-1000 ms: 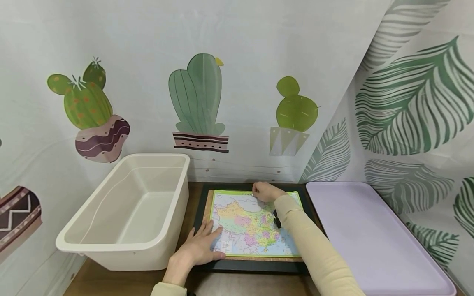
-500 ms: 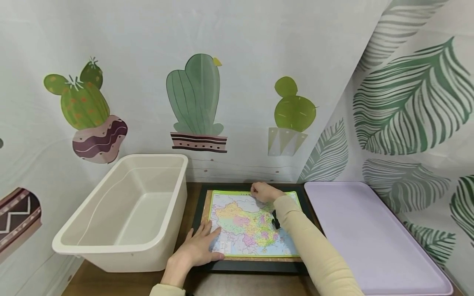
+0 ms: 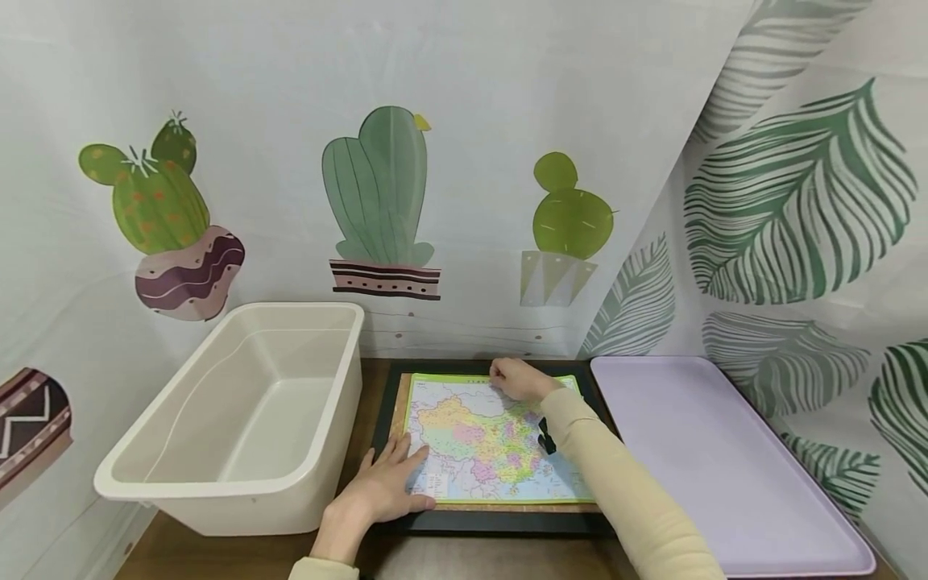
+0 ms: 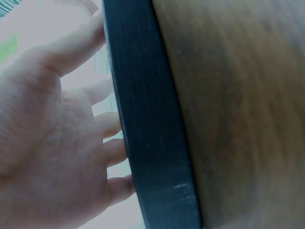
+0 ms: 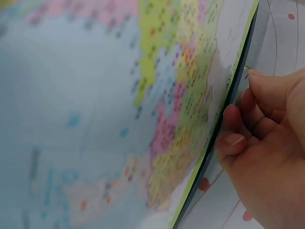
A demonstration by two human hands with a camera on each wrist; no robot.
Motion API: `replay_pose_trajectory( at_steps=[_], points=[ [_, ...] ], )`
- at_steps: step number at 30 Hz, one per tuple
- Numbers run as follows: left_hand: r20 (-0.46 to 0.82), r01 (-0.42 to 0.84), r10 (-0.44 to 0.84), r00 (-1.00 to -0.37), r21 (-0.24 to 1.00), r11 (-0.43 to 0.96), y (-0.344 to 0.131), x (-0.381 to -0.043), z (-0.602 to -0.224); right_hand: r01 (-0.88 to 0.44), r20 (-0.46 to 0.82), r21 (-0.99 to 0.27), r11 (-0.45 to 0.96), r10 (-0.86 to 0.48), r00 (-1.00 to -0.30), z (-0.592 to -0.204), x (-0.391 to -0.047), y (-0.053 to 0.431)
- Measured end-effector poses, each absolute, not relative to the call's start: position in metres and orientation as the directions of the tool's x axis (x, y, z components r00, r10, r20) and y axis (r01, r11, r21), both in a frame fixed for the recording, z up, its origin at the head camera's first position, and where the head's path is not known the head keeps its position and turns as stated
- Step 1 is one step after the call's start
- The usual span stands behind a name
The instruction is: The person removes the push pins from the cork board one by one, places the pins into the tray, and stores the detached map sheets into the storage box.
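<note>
A colourful map sheet (image 3: 467, 439) with a green border lies on a cork board (image 3: 522, 508) in a black frame (image 3: 500, 524). My left hand (image 3: 387, 487) rests with spread fingers over the lower left corner of map and frame. In the left wrist view, its fingers reach past the frame's dark edge (image 4: 150, 114). At the map's top edge, my right hand (image 3: 518, 379) has its fingers curled. In the right wrist view, thumb and forefinger pinch a tiny, thin pin-like piece (image 5: 247, 71), too small to tell its kind, close to the map's edge.
A deep cream plastic tub (image 3: 341, 403) stands left of the board, and a flat lilac tray (image 3: 725, 467) lies to its right. Both sit on a brown wooden table (image 3: 435, 557). Behind hangs a white curtain (image 3: 478, 121) printed with cacti and leaves.
The head view has turned slightly, so the scene shifts a little left. Both hands keep nearly the same places on the map; the right wrist and forearm move slightly.
</note>
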State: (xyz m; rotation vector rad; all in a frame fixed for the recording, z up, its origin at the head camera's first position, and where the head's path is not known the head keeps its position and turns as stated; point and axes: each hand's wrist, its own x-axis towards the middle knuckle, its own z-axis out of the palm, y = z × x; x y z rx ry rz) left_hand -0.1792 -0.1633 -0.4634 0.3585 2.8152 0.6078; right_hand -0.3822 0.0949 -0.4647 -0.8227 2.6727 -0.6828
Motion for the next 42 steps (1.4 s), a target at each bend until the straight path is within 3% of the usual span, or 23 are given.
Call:
replay_pose_trajectory(
  at_steps=[20,42],
  points=[
    [-0.184,0.179,0.283,-0.941,0.438,0.881,-0.164,-0.179,-0.465,-0.55,0.007,-0.491,0.676,-0.628,-0.778,-0.435,-0.363,0.116],
    [-0.191,0.178,0.284,-0.94,0.437,0.882,-0.163,-0.178,-0.462,-0.63,0.123,-0.406,0.662,-0.644,-0.755,-0.411,-0.334,0.176]
  ],
)
